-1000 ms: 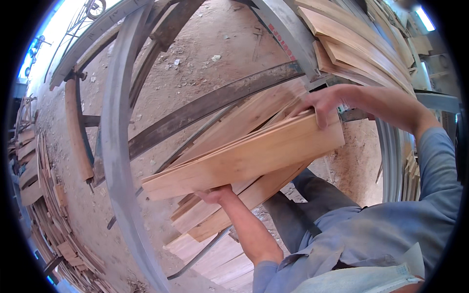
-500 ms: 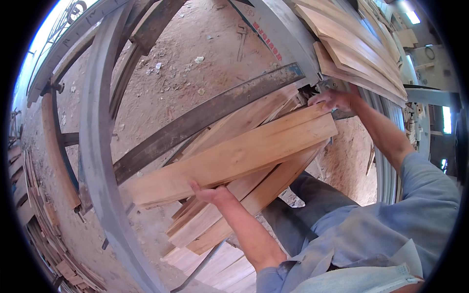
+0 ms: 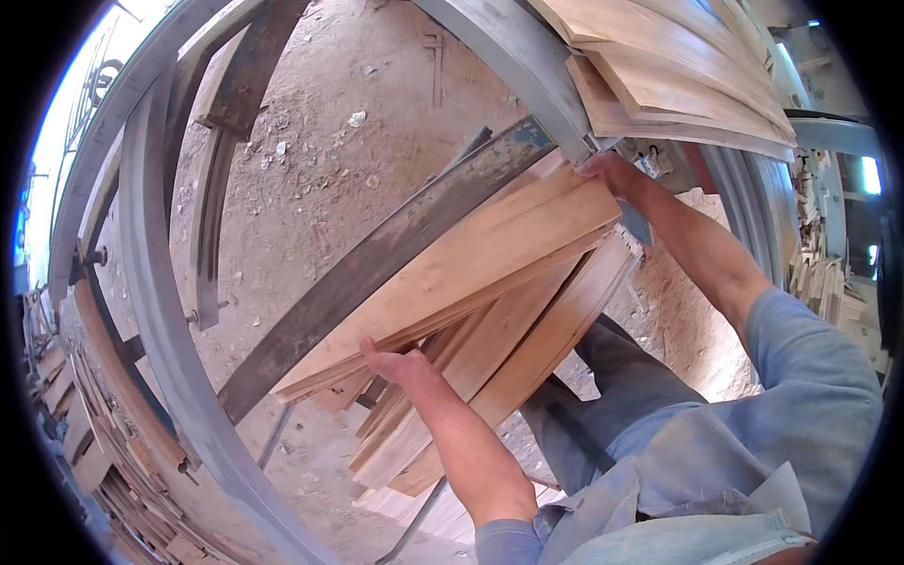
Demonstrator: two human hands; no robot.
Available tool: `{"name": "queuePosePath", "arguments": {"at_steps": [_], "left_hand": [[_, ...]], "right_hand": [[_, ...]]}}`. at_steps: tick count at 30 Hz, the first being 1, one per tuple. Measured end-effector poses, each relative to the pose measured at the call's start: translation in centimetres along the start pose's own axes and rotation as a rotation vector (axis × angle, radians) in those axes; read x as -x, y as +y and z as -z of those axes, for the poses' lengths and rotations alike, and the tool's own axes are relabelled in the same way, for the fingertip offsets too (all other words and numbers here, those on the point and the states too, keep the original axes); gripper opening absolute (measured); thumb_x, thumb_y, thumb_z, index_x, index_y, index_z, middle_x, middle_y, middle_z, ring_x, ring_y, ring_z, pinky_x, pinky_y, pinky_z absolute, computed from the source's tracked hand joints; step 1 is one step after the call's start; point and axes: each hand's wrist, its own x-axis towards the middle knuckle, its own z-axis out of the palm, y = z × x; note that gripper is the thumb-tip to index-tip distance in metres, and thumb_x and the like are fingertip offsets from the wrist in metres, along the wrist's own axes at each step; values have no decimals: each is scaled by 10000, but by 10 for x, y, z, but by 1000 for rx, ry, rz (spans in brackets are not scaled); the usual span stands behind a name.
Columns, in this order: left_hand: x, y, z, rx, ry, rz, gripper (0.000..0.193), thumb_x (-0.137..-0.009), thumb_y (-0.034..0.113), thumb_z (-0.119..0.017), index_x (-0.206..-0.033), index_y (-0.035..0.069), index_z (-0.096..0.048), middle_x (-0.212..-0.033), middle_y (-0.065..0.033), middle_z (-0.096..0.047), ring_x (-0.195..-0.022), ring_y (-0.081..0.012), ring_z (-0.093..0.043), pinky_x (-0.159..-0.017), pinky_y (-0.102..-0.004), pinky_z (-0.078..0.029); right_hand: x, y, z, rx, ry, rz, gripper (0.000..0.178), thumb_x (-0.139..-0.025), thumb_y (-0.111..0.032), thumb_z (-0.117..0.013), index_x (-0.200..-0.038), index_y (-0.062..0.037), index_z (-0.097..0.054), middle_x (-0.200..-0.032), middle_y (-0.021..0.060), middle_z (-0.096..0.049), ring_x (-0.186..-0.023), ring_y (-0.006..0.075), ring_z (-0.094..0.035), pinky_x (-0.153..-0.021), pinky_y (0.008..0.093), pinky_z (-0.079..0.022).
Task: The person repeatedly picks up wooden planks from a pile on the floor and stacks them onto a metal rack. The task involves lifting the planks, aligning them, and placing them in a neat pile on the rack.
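A few flat wooden boards [image 3: 461, 268], laid one on another, slant across the middle between my hands. My left hand [image 3: 400, 365] grips their near long edge toward the left end, thumb showing at the edge and fingers hidden beneath. At the upper right end, my right hand [image 3: 612, 175] is closed over the corner of the same boards. Under them lies a pile of more planks [image 3: 527, 344], fanned at differing angles. The boards' far edge runs along a dark, worn metal bar [image 3: 377, 268]; whether they touch it I cannot tell.
Grey metal beams [image 3: 155, 235] of a frame stand at the left. Long planks [image 3: 669, 80] are stacked at upper right. Scrap wood [image 3: 122, 471] lies at lower left. A clamp-like metal tool [image 3: 436, 71] rests on the dusty floor [image 3: 330, 160], among scattered chips.
The boards in my hands have shifted toward the dark bar, and more of the pile beneath now shows. My right hand has moved nearer the frame's corner. The whole view has also shifted.
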Motion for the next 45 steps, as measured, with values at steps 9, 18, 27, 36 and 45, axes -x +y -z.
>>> {"name": "queuePosePath", "arguments": {"at_steps": [9, 18, 27, 36, 45], "left_hand": [[-18, -7, -7, -77, 10, -70, 663, -884, 365, -743, -1398, 3, -530, -1315, -162, -632, -1154, -349, -639, -960, -523, -537], [-15, -6, 10, -9, -36, -2, 669, -827, 421, -768, -1386, 111, -570, -1348, -120, -608, -1199, -325, -582, -969, -535, -493], [-16, 4, 26, 177, 41, 135, 636, -856, 313, -701, -1421, 83, -518, -1392, -158, -566, -1258, -373, -545, -1033, -621, -456], [-82, 111, -19, -1616, -452, -848, 600, -1054, 449, -456, -1362, -44, -605, -1456, -254, -568, -1405, -399, -485, -1176, -448, -342], [-157, 83, -18, -2042, -439, -955, 797, -1069, 594, -266, -1212, -53, -709, -1281, -317, -650, -1313, -460, -548, -1128, -493, -388]], "right_hand": [[-2, -2, -12, -30, 148, -161, 557, -808, -194, -742, -1283, 56, -593, -1170, 149, -680, -1028, 261, -686, -954, 383, -535], [1, 21, -11, -74, 137, 116, 543, -780, -145, -768, -1265, 37, -607, -1130, 123, -697, -1004, 245, -696, -940, 365, -563], [-54, 3, 7, 369, 136, 294, 525, -823, -188, -754, -1275, 38, -612, -1157, 128, -693, -1033, 239, -684, -954, 361, -547], [-91, 15, 4, 623, 108, 337, 512, -866, -230, -740, -1284, 38, -617, -1184, 133, -690, -1063, 232, -671, -968, 357, -531], [-108, 28, 4, 769, 123, 356, 506, -908, -273, -726, -1293, 39, -621, -1210, 138, -687, -1092, 226, -659, -981, 353, -515]]}}
